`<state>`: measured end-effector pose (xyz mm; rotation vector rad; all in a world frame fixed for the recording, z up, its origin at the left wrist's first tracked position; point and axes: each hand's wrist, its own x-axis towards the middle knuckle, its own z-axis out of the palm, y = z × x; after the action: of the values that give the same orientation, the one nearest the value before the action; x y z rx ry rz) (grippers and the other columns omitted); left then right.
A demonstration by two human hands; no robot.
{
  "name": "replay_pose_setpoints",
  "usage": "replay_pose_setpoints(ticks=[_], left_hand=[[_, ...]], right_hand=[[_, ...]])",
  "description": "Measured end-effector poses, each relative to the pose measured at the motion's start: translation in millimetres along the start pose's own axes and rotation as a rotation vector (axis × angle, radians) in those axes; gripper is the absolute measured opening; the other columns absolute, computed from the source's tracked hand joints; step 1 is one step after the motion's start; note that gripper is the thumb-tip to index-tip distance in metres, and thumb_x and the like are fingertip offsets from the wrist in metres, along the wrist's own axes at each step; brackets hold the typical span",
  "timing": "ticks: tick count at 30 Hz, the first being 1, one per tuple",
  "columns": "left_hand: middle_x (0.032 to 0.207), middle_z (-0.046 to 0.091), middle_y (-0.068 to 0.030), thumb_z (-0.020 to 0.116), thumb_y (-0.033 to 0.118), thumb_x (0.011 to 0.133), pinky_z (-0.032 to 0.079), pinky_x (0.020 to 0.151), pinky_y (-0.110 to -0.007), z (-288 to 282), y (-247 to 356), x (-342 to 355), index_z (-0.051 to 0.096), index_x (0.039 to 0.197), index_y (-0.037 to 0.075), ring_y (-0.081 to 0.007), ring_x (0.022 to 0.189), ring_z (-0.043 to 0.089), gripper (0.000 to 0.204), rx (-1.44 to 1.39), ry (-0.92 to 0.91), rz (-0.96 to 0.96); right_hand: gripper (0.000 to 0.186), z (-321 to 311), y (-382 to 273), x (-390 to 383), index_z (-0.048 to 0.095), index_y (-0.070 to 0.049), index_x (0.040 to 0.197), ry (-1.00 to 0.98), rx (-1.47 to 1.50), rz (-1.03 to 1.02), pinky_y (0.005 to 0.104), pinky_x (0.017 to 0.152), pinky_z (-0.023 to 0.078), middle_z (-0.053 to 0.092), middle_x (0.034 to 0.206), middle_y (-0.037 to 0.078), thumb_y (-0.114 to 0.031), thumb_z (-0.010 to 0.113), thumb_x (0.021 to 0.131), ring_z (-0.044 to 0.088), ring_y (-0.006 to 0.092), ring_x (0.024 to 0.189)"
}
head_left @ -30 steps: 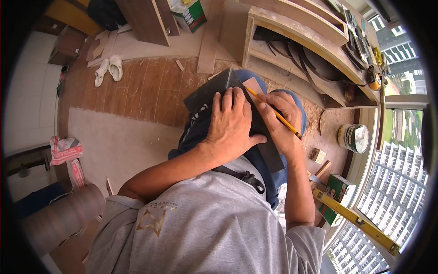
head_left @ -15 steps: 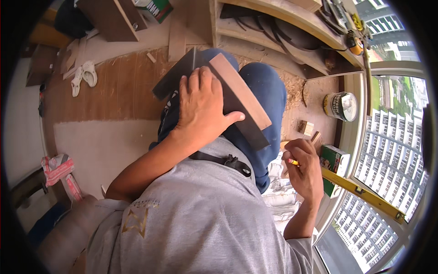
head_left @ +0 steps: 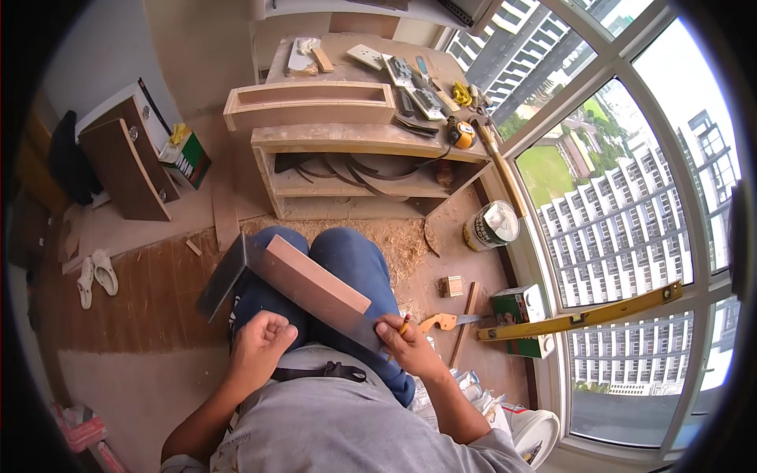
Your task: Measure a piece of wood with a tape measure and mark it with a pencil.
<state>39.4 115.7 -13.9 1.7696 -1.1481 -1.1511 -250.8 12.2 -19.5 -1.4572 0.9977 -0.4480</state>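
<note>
A dark, flat L-shaped piece point(head_left: 218, 280) lies across my thighs, one leg angled to the left and the longer one running toward my right hand. Along the longer leg rests a light wooden strip point(head_left: 315, 277). My left hand point(head_left: 265, 340) is closed with its fingers curled, just on the near side of the L-shaped piece and apart from it; nothing shows in it. Between the fingers of my right hand point(head_left: 410, 347) is a pencil point(head_left: 404, 325), sticking up. That same hand is at the right end of the longer leg and appears to touch it.
An unfinished wooden cabinet point(head_left: 347, 142) with tools on top stands ahead. Wood shavings cover the floor before it. To the right are a paint can point(head_left: 493, 226), a handsaw point(head_left: 441, 322), a wood block point(head_left: 450, 286) and a yellow spirit level point(head_left: 583, 315) by the windows.
My left hand has come off the L-shaped piece, drawn back toward me and curled up. My right hand has moved to its right end with the pencil. The view has tilted up toward the cabinet.
</note>
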Motion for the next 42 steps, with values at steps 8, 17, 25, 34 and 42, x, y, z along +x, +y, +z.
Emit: replay_pose_setpoints(ticks=[8,17,25,34,42], left_hand=[[0.127,0.063,-0.0202,0.057,0.042,0.107,0.054,0.095,-0.042,29.3,-2.7,39.5,0.052,0.132,-0.002,-0.0302,0.114,0.066,0.05,-0.888,-0.214,-0.323],[0.111,0.069,-0.0053,0.058,0.032,0.106,0.056,0.083,-0.033,64.7,-4.2,67.8,0.057,0.129,0.006,-0.0164,0.094,0.069,0.034,-0.82,0.076,-0.241],[0.117,0.067,-0.0067,0.06,0.018,0.106,0.046,0.1,-0.029,12.4,47.9,109.3,0.06,0.125,-0.002,-0.0128,0.109,0.061,0.028,-0.743,0.075,0.129],[0.129,0.065,-0.0056,0.058,0.02,0.106,0.047,0.102,-0.029,-24.1,76.4,149.2,0.054,0.139,0.0,-0.0125,0.115,0.061,0.039,-0.651,0.108,0.228],[0.114,0.068,-0.0014,0.064,0.028,0.104,0.051,0.088,-0.029,-26.5,64.8,160.9,0.06,0.129,0.005,-0.0111,0.101,0.063,0.034,-0.679,-0.009,0.025]], right_hand=[[0.015,-149.3,-89.5,66.9,0.057,-0.007,0.102,0.544,0.571,-0.255,0.0233,0.047,0.034,0.045,0.07,-0.003,-0.021,0.056,0.107,0.043,0.0078,0.054],[0.015,-332.3,-100.8,251.8,0.055,-0.008,0.099,0.611,0.523,-0.137,0.0227,0.043,0.031,0.054,0.078,0.001,-0.021,0.055,0.108,0.039,0.0072,0.052],[0.026,-357.1,-90.2,294.2,0.067,0.002,0.095,0.647,-0.365,0.124,0.0356,0.048,0.042,0.059,0.064,0.011,-0.023,0.059,0.096,0.052,0.0205,0.05],[0.027,-357.4,-112.6,389.1,0.069,0.008,0.083,0.48,-0.731,-0.059,0.0434,0.061,0.053,0.067,0.071,0.026,-0.017,0.06,0.087,0.065,0.0324,0.063],[0.041,-419.8,-99.0,428.3,0.068,0.008,0.086,0.631,-0.949,0.075,0.0481,0.051,0.053,0.066,0.072,0.018,-0.032,0.063,0.09,0.068,0.0295,0.062]])
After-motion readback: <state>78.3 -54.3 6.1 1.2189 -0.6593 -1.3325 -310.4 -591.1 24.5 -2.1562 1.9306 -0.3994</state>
